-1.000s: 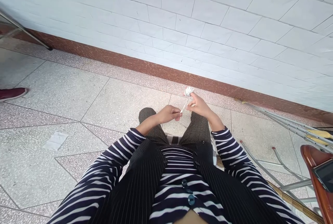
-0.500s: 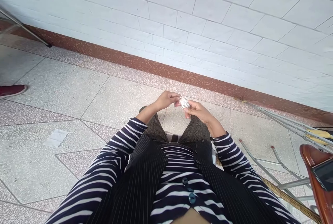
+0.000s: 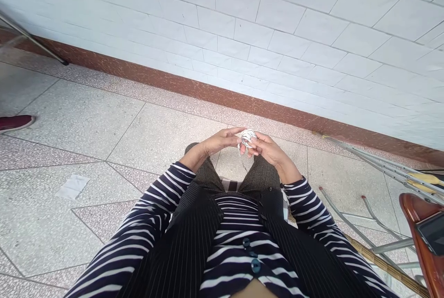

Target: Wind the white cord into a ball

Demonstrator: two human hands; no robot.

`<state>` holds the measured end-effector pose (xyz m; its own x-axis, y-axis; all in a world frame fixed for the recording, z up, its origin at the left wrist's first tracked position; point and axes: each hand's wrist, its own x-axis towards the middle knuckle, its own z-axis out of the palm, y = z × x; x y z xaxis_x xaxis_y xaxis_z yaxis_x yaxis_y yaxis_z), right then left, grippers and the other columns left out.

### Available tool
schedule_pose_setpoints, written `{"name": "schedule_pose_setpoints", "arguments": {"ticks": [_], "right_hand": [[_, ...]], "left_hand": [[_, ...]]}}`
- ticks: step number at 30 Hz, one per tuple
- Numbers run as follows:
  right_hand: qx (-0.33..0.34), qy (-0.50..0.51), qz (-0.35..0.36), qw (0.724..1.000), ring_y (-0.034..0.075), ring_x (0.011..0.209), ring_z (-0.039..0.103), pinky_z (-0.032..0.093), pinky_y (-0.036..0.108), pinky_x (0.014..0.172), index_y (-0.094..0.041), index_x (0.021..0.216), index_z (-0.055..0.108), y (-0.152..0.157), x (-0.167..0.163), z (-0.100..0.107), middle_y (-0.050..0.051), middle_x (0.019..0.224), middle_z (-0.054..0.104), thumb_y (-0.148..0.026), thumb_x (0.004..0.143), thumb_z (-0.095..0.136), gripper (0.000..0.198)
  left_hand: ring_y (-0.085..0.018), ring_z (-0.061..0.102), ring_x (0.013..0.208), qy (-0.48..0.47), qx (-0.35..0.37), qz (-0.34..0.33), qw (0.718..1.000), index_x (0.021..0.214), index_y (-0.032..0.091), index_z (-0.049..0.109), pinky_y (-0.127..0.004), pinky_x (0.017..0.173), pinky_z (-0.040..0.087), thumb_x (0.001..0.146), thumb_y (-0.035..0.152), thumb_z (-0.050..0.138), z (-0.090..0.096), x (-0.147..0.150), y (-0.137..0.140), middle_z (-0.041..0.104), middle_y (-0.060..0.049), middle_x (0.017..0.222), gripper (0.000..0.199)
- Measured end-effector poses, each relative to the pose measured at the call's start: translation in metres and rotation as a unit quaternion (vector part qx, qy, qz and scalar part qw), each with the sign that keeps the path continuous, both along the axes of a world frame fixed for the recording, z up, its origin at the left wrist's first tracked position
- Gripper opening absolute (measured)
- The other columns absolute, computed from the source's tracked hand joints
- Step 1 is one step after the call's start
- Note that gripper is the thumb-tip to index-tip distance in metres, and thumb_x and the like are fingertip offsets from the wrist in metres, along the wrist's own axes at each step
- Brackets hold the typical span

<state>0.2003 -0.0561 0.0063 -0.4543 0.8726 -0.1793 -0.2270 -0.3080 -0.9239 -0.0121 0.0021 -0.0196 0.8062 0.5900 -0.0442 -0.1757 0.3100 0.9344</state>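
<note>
Between my two hands, above the gap between my knees, is a small wound bundle of white cord (image 3: 249, 136). Dark lines show between its strands, and its exact kind is hard to make out. My right hand (image 3: 271, 151) grips the bundle from the right with thumb and fingers. From the left, my left hand (image 3: 222, 141) has its fingers closed at the bundle's edge, where a bit of the cord hangs below. Some fingertips of both hands are hidden behind the bundle.
White paper (image 3: 72, 186) lies on the speckled floor at left, below a dark red shoe (image 3: 15, 123). A metal leg (image 3: 34, 41) stands by the wall. At right are crutches (image 3: 378, 161), metal tube legs (image 3: 360, 224), a bamboo-like pole (image 3: 385, 261) and a brown seat (image 3: 412, 205) bearing a phone (image 3: 433, 231).
My left hand has dropped slightly and turned, its fingers now around the bundle's left side. The bundle has shifted a little and shows rounder loops. My right hand still holds it.
</note>
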Motion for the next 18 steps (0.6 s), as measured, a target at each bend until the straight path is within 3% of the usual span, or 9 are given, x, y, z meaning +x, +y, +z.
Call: {"name": "schedule_pose_setpoints", "arguments": {"ticks": [6, 12, 15, 18], "right_hand": [[-0.035, -0.001, -0.020, 0.999, 0.006, 0.050, 0.045, 0.050, 0.025, 0.054, -0.020, 0.100, 0.067, 0.002, -0.003, -0.001, -0.005, 0.072, 0.054, -0.047, 0.084, 0.074, 0.032], [-0.033, -0.053, -0.156, 0.986, 0.004, 0.045, 0.047, 0.047, 0.022, 0.045, -0.019, 0.094, 0.069, 0.006, -0.011, -0.010, -0.003, 0.077, 0.063, -0.045, 0.073, 0.084, 0.037], [0.014, -0.110, -0.201, 0.973, 0.006, 0.050, 0.053, 0.050, 0.023, 0.046, -0.020, 0.100, 0.069, 0.007, -0.011, -0.011, 0.001, 0.092, 0.069, -0.046, 0.070, 0.085, 0.043], [0.050, -0.141, -0.199, 0.969, 0.012, 0.068, 0.066, 0.055, 0.023, 0.051, -0.026, 0.118, 0.068, 0.007, -0.009, -0.012, 0.006, 0.117, 0.068, -0.045, 0.070, 0.085, 0.054]], "left_hand": [[-0.015, 0.067, 0.069, 0.042, 0.044, 0.073, 0.995, 0.109, 0.010, 0.070, -0.031, 0.079, 0.050, 0.084, 0.042, 0.076, 0.000, 0.008, -0.004, 0.072, -0.006, 0.076, 0.041], [-0.014, 0.065, 0.066, 0.073, 0.076, 0.138, 0.985, 0.097, 0.009, 0.072, -0.027, 0.073, 0.050, 0.084, 0.048, 0.074, -0.002, 0.013, -0.009, 0.071, -0.005, 0.070, 0.041], [-0.014, 0.064, 0.063, 0.094, 0.088, 0.168, 0.977, 0.095, 0.009, 0.072, -0.026, 0.071, 0.049, 0.085, 0.049, 0.072, -0.004, 0.013, -0.009, 0.070, -0.004, 0.067, 0.041], [-0.013, 0.063, 0.062, 0.110, 0.104, 0.178, 0.972, 0.092, 0.010, 0.073, -0.025, 0.069, 0.049, 0.085, 0.050, 0.070, -0.005, 0.011, -0.008, 0.070, -0.004, 0.066, 0.041]]}}
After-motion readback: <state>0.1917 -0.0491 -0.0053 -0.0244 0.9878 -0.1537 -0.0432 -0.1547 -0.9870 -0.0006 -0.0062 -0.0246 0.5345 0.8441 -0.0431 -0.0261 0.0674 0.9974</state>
